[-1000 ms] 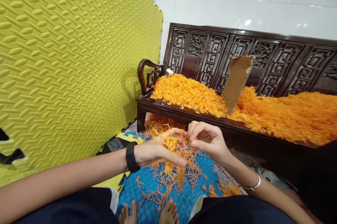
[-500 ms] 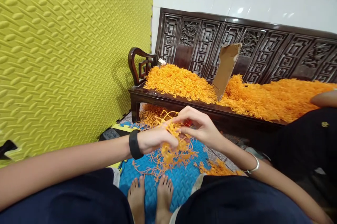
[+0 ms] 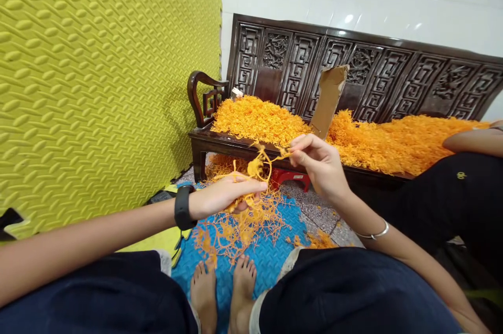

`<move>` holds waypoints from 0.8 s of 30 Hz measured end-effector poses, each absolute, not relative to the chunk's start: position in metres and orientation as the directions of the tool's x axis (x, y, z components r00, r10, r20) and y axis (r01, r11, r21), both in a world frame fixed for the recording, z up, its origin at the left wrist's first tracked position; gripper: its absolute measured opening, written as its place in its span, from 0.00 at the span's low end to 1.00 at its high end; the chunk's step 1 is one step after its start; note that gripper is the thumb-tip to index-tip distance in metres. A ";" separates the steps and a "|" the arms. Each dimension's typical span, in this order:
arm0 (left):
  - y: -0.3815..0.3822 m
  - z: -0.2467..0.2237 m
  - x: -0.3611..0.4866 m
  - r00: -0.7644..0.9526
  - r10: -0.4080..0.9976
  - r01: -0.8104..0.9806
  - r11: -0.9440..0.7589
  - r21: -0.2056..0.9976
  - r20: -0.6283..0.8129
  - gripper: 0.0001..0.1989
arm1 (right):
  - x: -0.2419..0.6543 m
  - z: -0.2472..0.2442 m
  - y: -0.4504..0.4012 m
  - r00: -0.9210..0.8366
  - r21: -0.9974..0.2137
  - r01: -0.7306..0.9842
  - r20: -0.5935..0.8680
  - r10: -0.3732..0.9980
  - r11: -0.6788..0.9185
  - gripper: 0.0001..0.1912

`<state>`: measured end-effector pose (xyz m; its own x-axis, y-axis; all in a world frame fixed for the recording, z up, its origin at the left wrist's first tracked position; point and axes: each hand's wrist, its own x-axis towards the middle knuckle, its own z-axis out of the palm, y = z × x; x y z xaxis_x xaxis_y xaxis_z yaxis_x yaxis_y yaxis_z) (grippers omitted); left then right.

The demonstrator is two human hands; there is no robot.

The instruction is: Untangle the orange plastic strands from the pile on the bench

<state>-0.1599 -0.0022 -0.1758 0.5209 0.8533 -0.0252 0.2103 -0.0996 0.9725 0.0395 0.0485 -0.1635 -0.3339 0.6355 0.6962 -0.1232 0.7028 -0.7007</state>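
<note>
A tangle of orange plastic strands (image 3: pixel 256 167) stretches between my two hands, above the blue mat. My left hand (image 3: pixel 228 193), a black band on its wrist, is closed round the bunch with the thumb on top. Up and to the right, my right hand (image 3: pixel 316 164) pinches one end of a strand between thumb and fingertips. Beneath my hands, more loose orange strands (image 3: pixel 251 224) lie spread on the blue mat (image 3: pixel 291 219).
A dark carved bench (image 3: pixel 220 137) bears large orange heaps (image 3: pixel 261 119) and an upright cardboard piece (image 3: pixel 328 98). Below it is a red stool (image 3: pixel 293 178). Yellow foam matting (image 3: pixel 98 88) stands at left. Another person's arm (image 3: pixel 475 141) and dark-clothed knee are at right.
My hands have moved apart, the right one up and to the right with a strand, the left slightly left. The red stool under the bench shows more now.
</note>
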 end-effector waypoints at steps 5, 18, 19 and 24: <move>0.000 -0.181 -0.169 0.483 0.875 0.218 -0.081 0.973 -0.035 0.15 | 0.043 -0.160 0.049 -0.248 -0.695 -0.087 0.709 0.660 0.714 0.03; 0.007 -0.167 -0.172 0.500 0.863 0.124 -0.160 0.979 0.077 0.13 | 0.039 -0.159 0.059 0.011 -0.711 -0.059 0.702 0.713 0.701 0.07; 0.009 -0.167 -0.172 0.495 0.865 0.120 -0.159 0.980 0.080 0.13 | 0.036 -0.160 0.061 0.014 -0.721 -0.060 0.690 0.723 0.690 0.07; 0.017 -0.169 -0.177 0.458 0.884 0.089 -0.149 0.985 0.092 0.14 | 0.027 -0.161 0.075 -0.021 -0.746 -0.054 0.666 0.746 0.664 0.06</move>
